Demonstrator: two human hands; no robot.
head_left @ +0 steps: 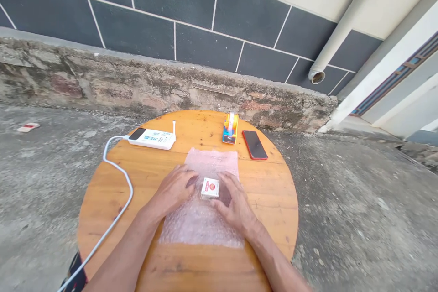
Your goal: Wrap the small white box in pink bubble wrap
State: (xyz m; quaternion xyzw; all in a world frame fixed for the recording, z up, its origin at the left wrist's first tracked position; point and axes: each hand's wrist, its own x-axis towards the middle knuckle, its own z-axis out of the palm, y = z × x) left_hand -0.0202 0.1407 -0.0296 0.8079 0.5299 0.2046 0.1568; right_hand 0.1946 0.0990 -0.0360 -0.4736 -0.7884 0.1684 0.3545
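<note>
On a sheet of pink bubble wrap (201, 226), see a small white box (210, 186) with red print and a round red mark on top. Hold the left hand (178, 187) wide, thumb and fingers apart, to the left of the box, with a small gap in between. Curve the right hand (237, 203) around the right side of the box, also wide, with the thumb by the near corner and the fingers by the far corner. Cannot tell a touch of the right thumb on the box from a spot just beside it.

Find the bubble wrap spread on a round wooden table (270, 191), reaching past both hands toward the far side. Beyond it, near the far rim, see an orange and blue tape dispenser (230, 128) with a roll of tape. To the right of that, see a phone (255, 144) in a red case, dark screen up. Over on the left, see a white electronic device (153, 139) with blue print and a black end. Follow a long white cord (129, 182) from that end, bending across the table and down past the left edge.

Around the table, see rough gray ground (349, 219), with a flat red and white packet (28, 127) far to the left. Behind, see a low stone base (164, 84), dark wall tiles (205, 41) with white lines, and a slanted drain pipe (342, 36) on the right.
</note>
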